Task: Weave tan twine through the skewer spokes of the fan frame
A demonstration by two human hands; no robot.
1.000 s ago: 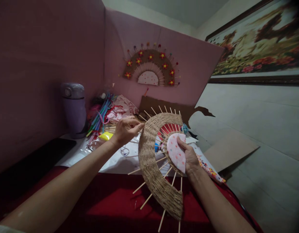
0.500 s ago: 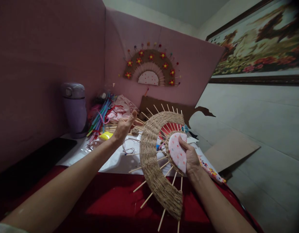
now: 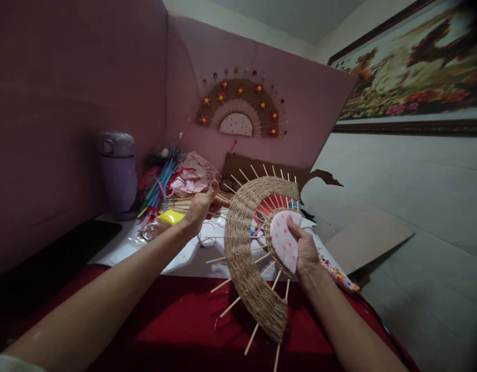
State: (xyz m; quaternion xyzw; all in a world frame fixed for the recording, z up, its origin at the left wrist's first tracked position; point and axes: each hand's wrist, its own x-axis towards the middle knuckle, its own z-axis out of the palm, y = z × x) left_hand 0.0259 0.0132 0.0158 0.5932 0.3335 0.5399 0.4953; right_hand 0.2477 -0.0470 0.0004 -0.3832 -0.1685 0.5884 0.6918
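My right hand [image 3: 305, 250] grips a half-round woven fan [image 3: 244, 258] by its pink dotted centre pad [image 3: 284, 242], holding it upright above the red table [image 3: 176, 320]. Thin wooden sticks poke out from the brown twine arc. My left hand [image 3: 203, 204] hovers just left of the arc's upper edge, palm up, fingers curled with the thumb raised; whether it pinches a strand of twine I cannot make out.
A purple flask [image 3: 118, 173] stands at the left by the pink partition. Coloured pipe cleaners [image 3: 161, 183], pink cloth [image 3: 194, 173], loose sticks and a yellow piece [image 3: 169, 217] lie on white paper [image 3: 184, 256]. A finished decorated fan [image 3: 238, 108] hangs on the partition. Cardboard [image 3: 362, 235] leans at right.
My left hand left the arc's edge and turned palm up, pulling back slightly. The fan tilted a little and shifted right in my right hand.
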